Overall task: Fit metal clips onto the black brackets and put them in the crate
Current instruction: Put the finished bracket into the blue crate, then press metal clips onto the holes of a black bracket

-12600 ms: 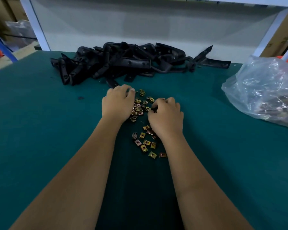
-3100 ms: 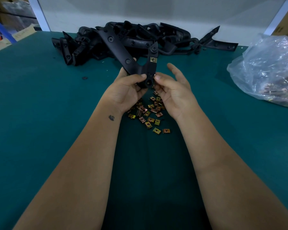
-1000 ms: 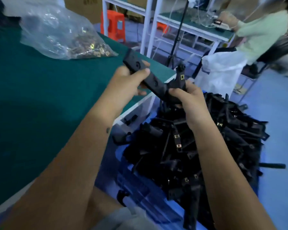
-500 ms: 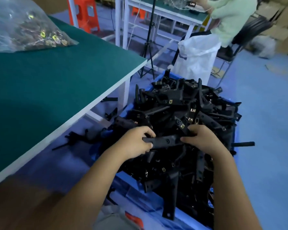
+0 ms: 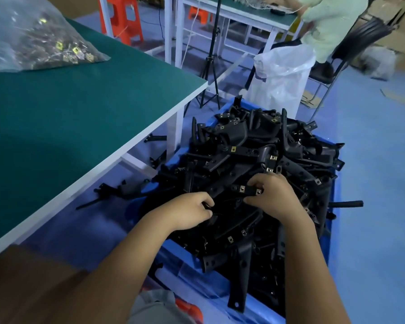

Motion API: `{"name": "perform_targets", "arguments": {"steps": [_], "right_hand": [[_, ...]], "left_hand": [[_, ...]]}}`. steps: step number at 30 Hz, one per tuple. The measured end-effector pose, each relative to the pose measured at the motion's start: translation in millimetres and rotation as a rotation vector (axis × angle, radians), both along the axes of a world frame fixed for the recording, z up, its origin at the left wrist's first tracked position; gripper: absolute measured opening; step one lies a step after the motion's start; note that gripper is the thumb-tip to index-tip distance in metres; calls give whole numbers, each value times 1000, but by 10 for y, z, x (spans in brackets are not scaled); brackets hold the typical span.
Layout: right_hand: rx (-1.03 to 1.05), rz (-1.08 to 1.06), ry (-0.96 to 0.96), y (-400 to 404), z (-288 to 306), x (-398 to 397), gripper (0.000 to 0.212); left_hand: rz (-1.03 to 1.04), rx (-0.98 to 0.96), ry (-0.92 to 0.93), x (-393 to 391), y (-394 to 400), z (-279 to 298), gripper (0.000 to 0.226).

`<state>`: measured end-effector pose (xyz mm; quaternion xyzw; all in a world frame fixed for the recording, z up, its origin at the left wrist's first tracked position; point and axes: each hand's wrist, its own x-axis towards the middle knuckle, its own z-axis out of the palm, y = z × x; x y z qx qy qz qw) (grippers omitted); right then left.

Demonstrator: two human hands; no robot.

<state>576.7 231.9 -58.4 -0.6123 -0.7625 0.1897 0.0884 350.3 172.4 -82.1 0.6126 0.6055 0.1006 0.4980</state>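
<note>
Beside the blue crate (image 5: 332, 232) on the workshop floor, I lower a clipped bracket (image 5: 229, 195) onto the heap of finished black brackets (image 5: 255, 160); the step in hand, as I judge it, is the release, and it is best done by laying the piece flat along the top of the pile, not dropping it, so that it does not slide over the crate's near wall, where several brackets already overhang the rim, and so that the fitted clips are not knocked loose; I would let go with both hands together once the bracket rests on its neighbours.

My left hand (image 5: 187, 212), on the crate's left side, has its fingers curled round the bracket's near end; how firmly it grips I cannot tell, for the fingertips are tucked under. The bracket runs from that hand up and to the right across the heap, its brass-coloured clip (image 5: 242, 188) showing just left of my right hand (image 5: 272, 197); that hand, over the middle of the crate, pinches the far end between curled fingers and thumb, a second clip peeping out at its knuckles.

To the left of the crate stands the green-topped table (image 5: 80, 108), with a clear plastic bag of loose clips (image 5: 40, 40) on it, well apart from the crate; a few stray brackets lie on the floor between table and crate.
</note>
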Motion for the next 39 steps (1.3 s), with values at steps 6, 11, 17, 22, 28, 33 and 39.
{"name": "perform_targets", "arguments": {"steps": [6, 11, 17, 22, 28, 33, 39], "right_hand": [[174, -37, 69, 27, 187, -102, 22], [308, -21, 339, 56, 395, -507, 10], [390, 180, 652, 133, 852, -1751, 16], [326, 457, 931, -81, 1163, -2963, 14], [142, 768, 993, -725, 1073, -4402, 13], [-17, 884, 858, -1164, 850, -5271, 14], [-84, 847, 729, -1200, 655, -5805, 21]], "left_hand": [[89, 5, -95, -110, -16, 27, 21], [147, 83, -219, -289, -9, 307, 16], [384, 376, -428, -803, -6, 1118, 20], [703, 664, -368, -1643, -402, 1472, 28], [1145, 883, -251, -2603, -1216, 1328, 33], [1527, 901, -84, -3293, -1866, 1069, 33], [1899, 925, 51, -3906, -2385, 869, 33]]}}
